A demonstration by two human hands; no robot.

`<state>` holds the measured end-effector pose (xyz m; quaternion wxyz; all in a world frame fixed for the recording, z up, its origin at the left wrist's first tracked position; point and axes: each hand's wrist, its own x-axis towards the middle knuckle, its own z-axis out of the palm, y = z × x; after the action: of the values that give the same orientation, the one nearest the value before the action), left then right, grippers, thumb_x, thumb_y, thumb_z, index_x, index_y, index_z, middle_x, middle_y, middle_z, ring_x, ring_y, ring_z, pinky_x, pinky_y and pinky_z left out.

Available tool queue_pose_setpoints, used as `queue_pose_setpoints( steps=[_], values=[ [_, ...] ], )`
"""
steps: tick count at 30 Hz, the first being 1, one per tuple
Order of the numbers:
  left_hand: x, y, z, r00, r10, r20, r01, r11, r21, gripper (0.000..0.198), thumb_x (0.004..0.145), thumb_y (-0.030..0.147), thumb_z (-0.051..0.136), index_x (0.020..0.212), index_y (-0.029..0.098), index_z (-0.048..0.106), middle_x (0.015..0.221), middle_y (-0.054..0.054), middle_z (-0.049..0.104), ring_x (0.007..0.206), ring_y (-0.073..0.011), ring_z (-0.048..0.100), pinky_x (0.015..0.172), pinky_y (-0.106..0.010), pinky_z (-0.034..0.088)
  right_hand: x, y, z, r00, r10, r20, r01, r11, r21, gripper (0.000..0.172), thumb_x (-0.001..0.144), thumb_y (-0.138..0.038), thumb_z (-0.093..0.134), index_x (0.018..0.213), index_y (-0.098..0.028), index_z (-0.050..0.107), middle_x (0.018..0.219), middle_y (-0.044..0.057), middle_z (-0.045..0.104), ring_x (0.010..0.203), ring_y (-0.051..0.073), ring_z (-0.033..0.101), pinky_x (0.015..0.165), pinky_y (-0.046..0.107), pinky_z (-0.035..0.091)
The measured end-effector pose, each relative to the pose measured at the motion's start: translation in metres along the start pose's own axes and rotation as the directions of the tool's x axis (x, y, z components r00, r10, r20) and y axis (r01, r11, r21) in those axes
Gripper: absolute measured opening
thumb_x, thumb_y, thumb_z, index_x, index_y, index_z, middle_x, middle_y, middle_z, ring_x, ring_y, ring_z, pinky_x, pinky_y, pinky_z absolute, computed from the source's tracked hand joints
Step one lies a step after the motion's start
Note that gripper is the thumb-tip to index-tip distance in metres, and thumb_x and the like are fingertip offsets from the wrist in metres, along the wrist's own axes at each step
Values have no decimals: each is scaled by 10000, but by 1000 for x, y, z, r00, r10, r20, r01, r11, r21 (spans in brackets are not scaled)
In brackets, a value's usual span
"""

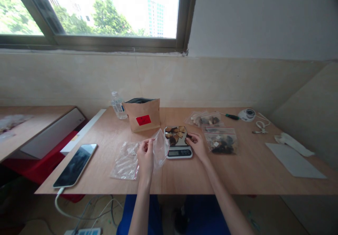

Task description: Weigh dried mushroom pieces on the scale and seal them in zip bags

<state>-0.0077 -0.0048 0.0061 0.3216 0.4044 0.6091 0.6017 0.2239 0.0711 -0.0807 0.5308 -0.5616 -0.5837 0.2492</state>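
My left hand (pixel 145 154) pinches a clear plastic zip bag (pixel 160 150), holding it just left of the kitchen scale (pixel 179 153). Several brown dried slices (pixel 175 133), perhaps mushrooms, lie on the scale's shiny plate. At the plate's right edge, my right hand (pixel 195 143) has its fingers closed on a dark slice (pixel 188 139), mostly hidden by the fingertips. More clear empty bags (pixel 125 163) lie flat under and left of my left hand. Behind them a brown paper pouch (pixel 142 117) with a red label stands upright, its top open.
Right of the scale lie a zip bag of dark pieces (pixel 222 141) and bags of lighter pieces (pixel 208 119). A screwdriver (pixel 232 116), a white dome camera (pixel 246 114) and a white sheet (pixel 295 161) are farther right. At left are a phone (pixel 76 165) and a water bottle (pixel 118 106).
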Motion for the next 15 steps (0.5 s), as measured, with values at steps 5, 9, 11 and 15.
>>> queue_pose_setpoints(
  steps=[5,9,11,15],
  values=[
    [3,0,7,1000,-1,24,2,1000,-20,343,777,410,511,918,145,676,881,-73,677,791,-190,587,645,-260,435,5,-16,-1,984,132,-120,-120,988,101,425,698,-445,611,979,-132,674,967,122,669,796,206,613,738,362,495],
    [3,-1,12,1000,-7,23,8,999,-35,332,779,390,519,937,147,680,912,-77,682,855,-205,596,718,-289,444,11,-44,-1,991,112,-75,-98,981,170,393,715,-412,610,983,-132,670,992,123,682,849,218,621,759,366,495],
    [2,-1,14,1000,-9,14,9,999,-37,327,783,385,520,937,145,681,926,-79,686,872,-208,599,751,-299,442,13,-60,0,995,95,-12,-90,970,227,372,715,-397,624,975,-135,667,998,118,680,864,213,621,783,366,493],
    [-3,2,19,999,-9,32,10,999,-42,317,793,364,515,946,142,683,975,-92,686,925,-213,597,810,-309,429,8,-97,9,998,8,66,-31,930,367,348,734,-352,635,1028,-166,635,999,85,661,909,190,612,827,343,490]
  ],
)
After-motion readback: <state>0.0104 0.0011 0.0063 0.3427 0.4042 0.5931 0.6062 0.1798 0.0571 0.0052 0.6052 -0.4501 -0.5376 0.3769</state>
